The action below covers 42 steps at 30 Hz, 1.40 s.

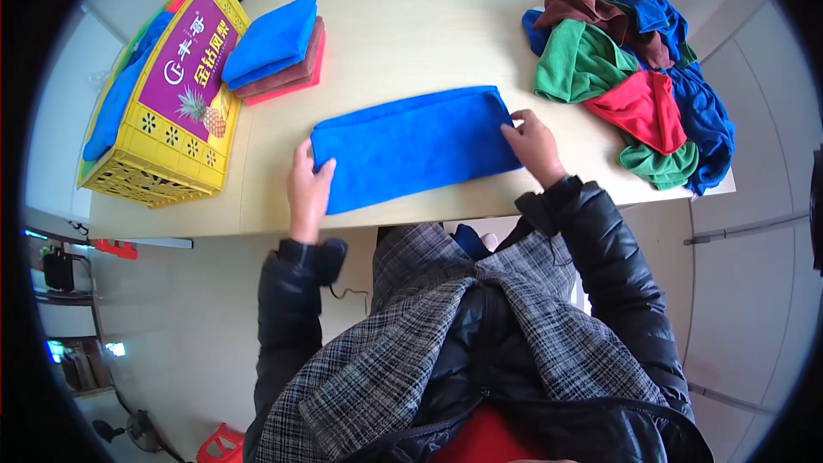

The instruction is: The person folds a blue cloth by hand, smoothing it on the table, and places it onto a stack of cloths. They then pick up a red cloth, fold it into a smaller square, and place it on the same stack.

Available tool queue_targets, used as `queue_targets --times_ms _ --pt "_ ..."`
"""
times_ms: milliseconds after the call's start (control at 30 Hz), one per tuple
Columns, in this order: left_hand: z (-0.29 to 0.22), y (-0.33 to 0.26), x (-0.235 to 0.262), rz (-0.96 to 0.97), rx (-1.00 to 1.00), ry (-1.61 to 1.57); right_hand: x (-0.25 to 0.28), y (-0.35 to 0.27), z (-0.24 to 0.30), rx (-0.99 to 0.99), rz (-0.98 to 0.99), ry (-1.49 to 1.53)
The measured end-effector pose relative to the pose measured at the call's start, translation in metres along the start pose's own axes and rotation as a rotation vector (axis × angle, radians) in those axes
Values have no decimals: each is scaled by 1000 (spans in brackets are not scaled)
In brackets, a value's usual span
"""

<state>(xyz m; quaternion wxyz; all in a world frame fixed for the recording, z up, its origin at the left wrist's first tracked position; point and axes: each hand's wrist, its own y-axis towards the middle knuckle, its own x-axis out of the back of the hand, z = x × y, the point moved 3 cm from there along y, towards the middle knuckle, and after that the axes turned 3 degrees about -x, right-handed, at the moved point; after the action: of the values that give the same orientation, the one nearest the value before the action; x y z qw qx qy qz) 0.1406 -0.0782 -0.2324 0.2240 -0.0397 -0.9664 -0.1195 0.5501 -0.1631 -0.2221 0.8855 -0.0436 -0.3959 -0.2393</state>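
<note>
A blue towel (411, 150), doubled into a long rectangle, lies flat near the table's front edge. My left hand (309, 193) grips its left end, with the thumb on top of the cloth and the fingers at its edge. At the opposite end my right hand (537, 148) pinches the right edge between thumb and fingers. Beyond my left hand sits a small stack of folded towels: a blue one (279, 34) on top, a brown one (283, 73) under it and a red one (310, 77) at the bottom.
A yellow plastic crate (159, 159) with a purple panel stands at the left, colored cloths (129, 103) inside it. Loose green, red, brown and blue towels (583, 60) are heaped along the right side. The table's front edge runs just below the blue towel.
</note>
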Motion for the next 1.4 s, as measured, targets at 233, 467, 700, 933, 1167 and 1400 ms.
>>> queue_targets --times_ms 233,467,700,933,1167,1400 --pt "-57 -48 -21 -248 -72 485 -5 -25 17 118 -130 -214" --pt "-38 -55 -24 -242 -175 426 -5 -41 13 59 -53 -246" --pt "-24 -48 -19 -211 -315 462 3 -47 9 163 -127 -182" --pt "-28 -60 -13 -234 -221 611 1 -49 14 120 -44 -268" --pt "-36 -49 -19 -290 -167 754 10 -48 7 120 -202 -314" --pt "-51 -56 -3 -303 -56 704 19 -45 12 254 -223 -234"
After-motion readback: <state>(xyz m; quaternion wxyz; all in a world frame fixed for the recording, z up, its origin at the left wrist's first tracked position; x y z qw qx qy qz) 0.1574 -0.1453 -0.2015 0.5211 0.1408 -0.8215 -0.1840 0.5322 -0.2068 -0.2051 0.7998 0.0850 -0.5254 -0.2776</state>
